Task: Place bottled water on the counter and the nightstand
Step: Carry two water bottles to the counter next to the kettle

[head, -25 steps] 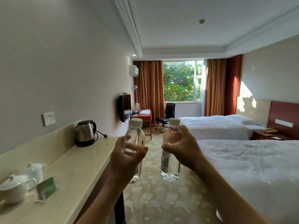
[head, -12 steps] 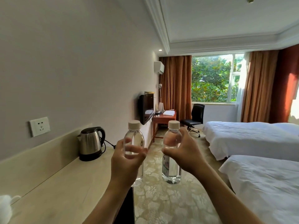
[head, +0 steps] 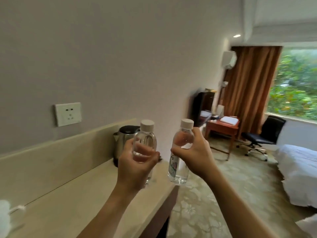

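- A clear water bottle (head: 145,141) with a pale cap is gripped in the left hand (head: 137,166), fingers and thumb curled round its body; it is held upright above the bench (head: 82,200), near the far end
- A second bottle (head: 180,162), also capped and bearing a printed label low on its side, is gripped by the right hand (head: 193,157) round its upper part; it is held upright, tilted slightly, just beyond the bench's front edge and over the carpet (head: 223,194)
- The two bottles are kept side by side, apart from each other
- A steel kettle (head: 123,140) is seen on the bench behind the left bottle, against the low backsplash
- A wall socket (head: 68,114) is mounted above the backsplash
- A red desk (head: 222,127), a black office chair (head: 265,134), brown curtains (head: 250,79) and a white bed (head: 298,170) are seen farther off, blurred
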Tool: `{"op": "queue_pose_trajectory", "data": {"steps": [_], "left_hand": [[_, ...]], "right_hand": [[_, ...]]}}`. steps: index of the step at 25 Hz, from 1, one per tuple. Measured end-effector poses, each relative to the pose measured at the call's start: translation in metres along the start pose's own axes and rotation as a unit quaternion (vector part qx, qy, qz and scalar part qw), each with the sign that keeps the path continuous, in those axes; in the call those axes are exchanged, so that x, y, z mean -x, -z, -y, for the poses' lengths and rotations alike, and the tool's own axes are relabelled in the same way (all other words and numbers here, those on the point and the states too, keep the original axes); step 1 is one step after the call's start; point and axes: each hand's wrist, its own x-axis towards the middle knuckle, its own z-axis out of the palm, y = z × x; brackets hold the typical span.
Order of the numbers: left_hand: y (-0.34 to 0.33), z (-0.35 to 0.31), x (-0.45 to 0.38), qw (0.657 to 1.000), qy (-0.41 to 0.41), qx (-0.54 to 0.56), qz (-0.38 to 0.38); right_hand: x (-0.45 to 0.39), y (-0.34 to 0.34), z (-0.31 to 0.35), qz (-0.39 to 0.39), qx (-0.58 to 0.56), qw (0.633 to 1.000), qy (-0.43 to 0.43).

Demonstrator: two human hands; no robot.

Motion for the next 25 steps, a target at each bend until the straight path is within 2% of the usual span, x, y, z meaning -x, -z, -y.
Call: {"op": "queue_pose_trajectory", "data": {"steps": [5,10,15,19,25], "left_hand": [[0.082,0.043,-0.031,0.989,0.02,-0.065,-0.131],[0.148,0.075,-0.027,0.96,0.056,-0.152,-0.23],[0.143,0.117,-0.022,0.923,0.106,-0.193,-0.315],[0.128,0.155,-0.024,0.895,0.128,-0.19,-0.382],[0.123,0.179,-0.013,0.883,0.145,-0.209,-0.395]], "right_hand": [[-0.061,-0.127,0.005,0.158,-0.072,0.983,0.066],[-0.081,-0.226,0.007,0.265,-0.128,0.95,0.102],[-0.093,-0.281,-0.029,0.353,-0.127,0.917,0.136],[-0.098,-0.309,-0.067,0.404,-0.134,0.897,0.119],[-0.09,-0.323,-0.092,0.415,-0.139,0.895,0.09]]}}
